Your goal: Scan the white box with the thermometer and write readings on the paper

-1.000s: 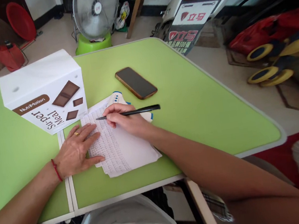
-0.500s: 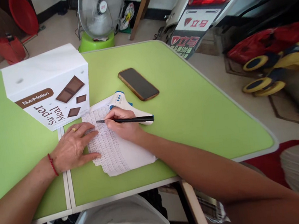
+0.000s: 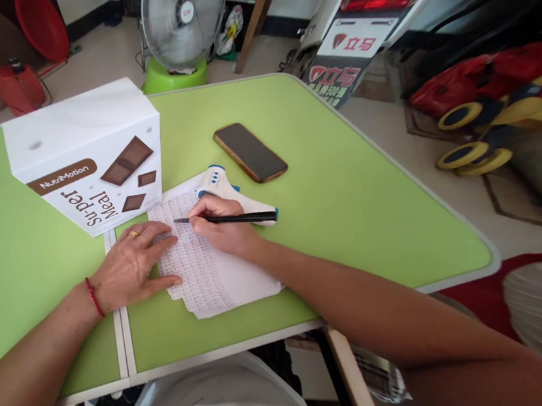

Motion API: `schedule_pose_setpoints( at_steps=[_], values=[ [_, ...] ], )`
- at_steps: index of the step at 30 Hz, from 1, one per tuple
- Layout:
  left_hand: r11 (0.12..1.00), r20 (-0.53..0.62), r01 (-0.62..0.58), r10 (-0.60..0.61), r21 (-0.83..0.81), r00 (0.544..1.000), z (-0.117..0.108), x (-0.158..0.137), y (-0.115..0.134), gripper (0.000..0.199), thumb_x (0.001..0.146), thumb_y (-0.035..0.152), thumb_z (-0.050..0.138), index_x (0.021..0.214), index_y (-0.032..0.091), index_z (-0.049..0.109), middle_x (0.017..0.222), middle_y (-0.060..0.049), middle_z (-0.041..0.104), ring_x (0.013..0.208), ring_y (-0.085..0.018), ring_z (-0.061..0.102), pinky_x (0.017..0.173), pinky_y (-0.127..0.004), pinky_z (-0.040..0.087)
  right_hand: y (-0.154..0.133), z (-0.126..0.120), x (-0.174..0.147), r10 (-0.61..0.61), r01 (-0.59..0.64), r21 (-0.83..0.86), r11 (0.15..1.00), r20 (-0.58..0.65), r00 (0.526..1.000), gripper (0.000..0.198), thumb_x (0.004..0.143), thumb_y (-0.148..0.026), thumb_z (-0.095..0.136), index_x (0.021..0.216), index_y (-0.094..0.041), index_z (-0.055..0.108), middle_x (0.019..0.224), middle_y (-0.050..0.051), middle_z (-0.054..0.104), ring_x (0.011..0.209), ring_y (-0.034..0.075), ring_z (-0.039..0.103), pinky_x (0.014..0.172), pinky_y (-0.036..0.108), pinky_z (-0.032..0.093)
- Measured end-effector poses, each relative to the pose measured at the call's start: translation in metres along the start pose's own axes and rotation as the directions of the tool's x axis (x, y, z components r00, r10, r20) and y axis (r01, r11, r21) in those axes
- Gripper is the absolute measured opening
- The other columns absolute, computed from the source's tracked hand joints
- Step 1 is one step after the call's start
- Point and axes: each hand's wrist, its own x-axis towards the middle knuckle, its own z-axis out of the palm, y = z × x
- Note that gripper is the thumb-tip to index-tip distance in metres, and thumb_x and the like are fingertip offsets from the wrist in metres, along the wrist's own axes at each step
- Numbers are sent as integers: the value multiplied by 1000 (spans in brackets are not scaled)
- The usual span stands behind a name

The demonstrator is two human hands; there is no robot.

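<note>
A sheet of paper (image 3: 200, 271) covered in rows of handwriting lies on the green table (image 3: 352, 219). My right hand (image 3: 224, 225) grips a black pen (image 3: 248, 217), its tip at the written rows. Spread flat, my left hand (image 3: 133, 263) rests with its fingertips on the paper's left edge. Partly behind my right hand is a white and blue thermometer gun (image 3: 216, 180), lying over the paper's top edge. Beyond my left hand stands a white NutriMotion box (image 3: 86, 146). A smartphone (image 3: 251, 153) in a brown case lies farther back.
A fan (image 3: 187, 22) on a green stool (image 3: 174, 76) stands behind the table. To the back right is a white scooter (image 3: 376, 12) with a red tail light. Yellow-wheeled items (image 3: 460, 115) and a red bag (image 3: 473, 76) are at the right.
The view has shifted very slightly. Both hands, the pen and the paper keep nearly the same places.
</note>
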Motion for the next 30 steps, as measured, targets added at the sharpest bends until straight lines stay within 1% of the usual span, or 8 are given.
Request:
schedule_pose_setpoints(
  at_steps=[7,13,21,27,30],
  values=[
    [1000,15,9,-9,-9,1000,-1,1,0,55,89,53,59,125,12,56,130,-19,54,122,-34,51,103,-52,43,-1,-1,-1,10,-10,7,1000,-8,1000,9,68,-15,55,61,-21,55,57,-4,55,52,10,44,53,26,38],
    [1000,16,7,-7,-10,1000,-2,1,1,55,89,52,58,125,10,56,130,-20,54,122,-34,51,103,-52,43,-3,-3,0,14,-15,-19,1000,-34,999,10,68,-15,56,60,-21,54,58,-3,56,54,10,45,53,25,37],
    [1000,9,-1,1,6,1000,0,-1,0,56,89,51,60,125,10,56,130,-20,54,122,-34,50,103,-52,43,-2,-3,0,11,-11,-21,1000,-8,1000,9,68,-14,55,61,-21,55,58,-3,55,54,10,46,53,26,38],
    [1000,10,-1,1,-7,1000,-2,-1,0,56,89,53,58,126,10,56,130,-20,54,123,-34,50,103,-52,43,-2,-3,1,59,-58,33,998,-28,998,8,68,-17,55,61,-21,54,57,-3,55,53,10,45,51,26,37],
    [1000,14,3,-3,-12,1000,-2,-1,0,56,90,53,57,126,11,55,131,-20,53,123,-34,50,103,-52,43,-2,-2,1,54,-53,32,998,-27,998,8,68,-18,54,61,-21,54,57,-4,55,52,10,44,51,26,37]
  ],
)
